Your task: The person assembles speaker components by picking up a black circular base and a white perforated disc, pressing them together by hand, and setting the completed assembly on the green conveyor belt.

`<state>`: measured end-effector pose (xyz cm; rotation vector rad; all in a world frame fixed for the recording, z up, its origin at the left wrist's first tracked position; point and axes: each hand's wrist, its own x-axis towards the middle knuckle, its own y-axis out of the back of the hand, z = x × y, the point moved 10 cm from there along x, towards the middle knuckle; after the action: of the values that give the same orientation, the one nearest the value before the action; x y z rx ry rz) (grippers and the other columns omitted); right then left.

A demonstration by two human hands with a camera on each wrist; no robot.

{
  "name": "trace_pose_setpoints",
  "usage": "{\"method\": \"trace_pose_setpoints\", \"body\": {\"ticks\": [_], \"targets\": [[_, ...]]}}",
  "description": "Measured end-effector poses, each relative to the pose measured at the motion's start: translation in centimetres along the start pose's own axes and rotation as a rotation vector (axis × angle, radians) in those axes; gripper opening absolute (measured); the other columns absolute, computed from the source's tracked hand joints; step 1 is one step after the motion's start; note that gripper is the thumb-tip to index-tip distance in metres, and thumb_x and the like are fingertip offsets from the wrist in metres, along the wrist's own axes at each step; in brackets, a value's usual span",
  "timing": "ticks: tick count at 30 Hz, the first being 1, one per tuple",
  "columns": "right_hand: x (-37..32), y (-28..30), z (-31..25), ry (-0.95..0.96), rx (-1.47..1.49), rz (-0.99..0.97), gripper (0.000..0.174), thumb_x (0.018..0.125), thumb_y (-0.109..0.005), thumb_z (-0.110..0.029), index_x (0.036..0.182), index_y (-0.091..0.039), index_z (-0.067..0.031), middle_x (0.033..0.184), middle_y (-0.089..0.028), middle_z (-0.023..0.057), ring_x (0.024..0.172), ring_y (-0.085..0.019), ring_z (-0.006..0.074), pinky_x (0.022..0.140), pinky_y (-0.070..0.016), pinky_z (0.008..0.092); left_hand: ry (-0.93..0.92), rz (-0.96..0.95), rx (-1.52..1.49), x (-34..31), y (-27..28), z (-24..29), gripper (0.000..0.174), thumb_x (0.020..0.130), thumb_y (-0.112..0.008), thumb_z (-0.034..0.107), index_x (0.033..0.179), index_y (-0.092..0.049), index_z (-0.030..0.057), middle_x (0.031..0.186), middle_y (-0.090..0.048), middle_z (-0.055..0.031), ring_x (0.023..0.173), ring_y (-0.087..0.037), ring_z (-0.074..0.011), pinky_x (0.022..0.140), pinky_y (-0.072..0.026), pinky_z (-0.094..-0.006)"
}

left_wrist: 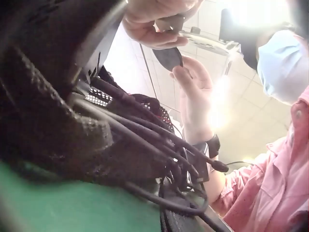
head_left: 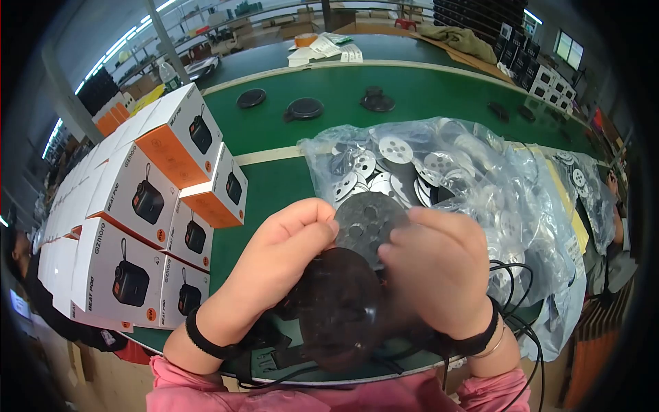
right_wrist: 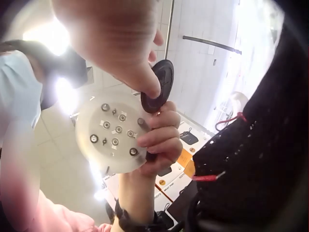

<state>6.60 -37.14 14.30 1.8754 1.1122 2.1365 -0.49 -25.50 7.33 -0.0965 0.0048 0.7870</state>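
Observation:
My left hand [head_left: 278,240] grips the edge of a round translucent plate [right_wrist: 113,130] set with several small screws. In the head view that plate [head_left: 340,302] looks dark and glossy, nearer my body. My right hand [head_left: 439,268], blurred in the head view, pinches a thin black disc [right_wrist: 161,84]. From above the disc [head_left: 364,223] looks grey, with several rounded marks on its face. In the right wrist view the disc overlaps the plate's edge, close to my left fingers. The left wrist view shows the disc [left_wrist: 169,58] by my right thumb.
Behind my hands lies a clear plastic bag [head_left: 473,165] of silvery discs with holes. White and orange speaker boxes [head_left: 130,199] are stacked at the left. Black cables [head_left: 522,316] hang at the right. Dark round parts [head_left: 303,108] lie farther back on the green table [head_left: 254,192].

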Motion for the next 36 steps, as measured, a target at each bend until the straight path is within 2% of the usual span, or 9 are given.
{"method": "trace_pose_setpoints", "body": {"ticks": [2,8,12,15,18,24,30,34,36], "targets": [[0.0,0.4,0.7,-0.018,-0.022,-0.014,0.021,0.058,-0.06,-0.003,0.079,-0.059,-0.0034,0.083,-0.055,0.0066,0.082,-0.053,0.0232,0.064,-0.0416,0.0308,0.057,-0.061,-0.142,0.3,-0.3,-0.5,0.013,0.083,-0.041,0.014,0.08,-0.049,0.0042,0.068,-0.05,0.0009,0.06,-0.045,-0.0043,0.053,-0.0352,-0.0171],[-4.7,0.1,8.9,-0.923,0.983,0.383,0.013,0.075,-0.053,-0.004,0.086,-0.051,0.0019,0.082,-0.056,0.0076,0.073,-0.052,0.0126,0.067,-0.0405,0.0231,0.085,-0.094,-0.333,0.6,-0.2,-1.3,0.028,0.078,-0.035,0.015,0.099,-0.043,-0.0014,0.083,-0.057,-0.0107,0.074,-0.055,-0.0155,0.067,-0.0438,-0.024],[-5.3,-1.8,9.4,-1.063,1.34,0.285,0.017,0.075,-0.049,-0.009,0.086,-0.049,0.0045,0.078,-0.056,0.0098,0.07,-0.053,0.0141,0.067,-0.0418,0.0227,0.041,-0.093,-0.261,0.5,-0.3,-0.8,0.035,0.069,-0.034,0.002,0.104,-0.042,-0.0021,0.092,-0.054,-0.0102,0.084,-0.052,-0.0137,0.075,-0.0407,-0.023],[-5.4,-4.2,8.4,-1.228,1.638,0.187,0.018,0.072,-0.046,-0.019,0.069,-0.044,-0.0013,0.06,-0.04,0.0052,0.052,-0.041,0.0167,0.046,-0.0345,0.0258,0.017,-0.095,-0.204,0.3,-0.2,-0.3,0.037,0.069,-0.035,-0.003,0.105,-0.042,-0.002,0.094,-0.053,-0.0078,0.086,-0.05,-0.0109,0.077,-0.0396,-0.0216],[-4.3,-4.8,6.7,-0.996,2.067,0.028,0.019,0.073,-0.046,-0.012,0.079,-0.051,0.0063,0.078,-0.054,0.0157,0.074,-0.053,0.0198,0.068,-0.0407,0.0253,-0.006,-0.093,-0.21,0.3,0.0,0.0,0.036,0.071,-0.035,-0.004,0.106,-0.042,-0.0024,0.095,-0.053,-0.0072,0.087,-0.05,-0.0104,0.078,-0.0391,-0.0218],[-3.4,-3.4,5.6,-0.872,1.635,-0.205,0.016,0.068,-0.053,-0.012,0.077,-0.056,0.0008,0.105,-0.046,0.0166,0.101,-0.041,0.0233,0.088,-0.0281,0.0328,0.051,-0.113,-0.3,0.1,-0.4,-0.3,0.033,0.076,-0.036,-0.003,0.109,-0.041,-0.0025,0.097,-0.053,-0.0084,0.086,-0.052,-0.0111,0.078,-0.0411,-0.0229],[-0.1,0.8,3.3,-0.265,0.859,-0.132,0.015,0.057,-0.065,-0.009,0.072,-0.062,-0.0084,0.119,-0.034,0.0184,0.112,-0.033,0.0283,0.093,-0.0225,0.0378,0.298,-0.181,-0.495,-0.3,-1.6,-2.8,0.037,0.08,-0.037,-0.001,0.116,-0.034,-0.0045,0.104,-0.05,-0.0196,0.091,-0.056,-0.0265,0.077,-0.0488,-0.0315],[0.2,-0.3,2.1,-0.248,0.824,-0.288,0.012,0.062,-0.063,-0.008,0.074,-0.061,-0.0057,0.115,-0.04,0.018,0.107,-0.039,0.0293,0.091,-0.0265,0.0371,0.551,-0.512,-0.736,-2.1,-5.0,-4.1,0.042,0.083,-0.039,0.004,0.123,-0.028,-0.0009,0.117,-0.043,-0.0172,0.086,-0.058,-0.0266,0.055,-0.0543,-0.0268],[-0.1,-0.6,2.5,-0.298,0.918,-0.264,0.012,0.068,-0.061,-0.005,0.079,-0.059,-0.0032,0.11,-0.042,0.0167,0.1,-0.044,0.0279,0.087,-0.0314,0.0342,0.554,-0.474,-0.617,-2.1,-4.9,-4.2,0.043,0.087,-0.036,0.022,0.123,-0.029,-0.0009,0.116,-0.044,-0.0161,0.08,-0.059,-0.0284,0.05,-0.0534,-0.0279]]}}
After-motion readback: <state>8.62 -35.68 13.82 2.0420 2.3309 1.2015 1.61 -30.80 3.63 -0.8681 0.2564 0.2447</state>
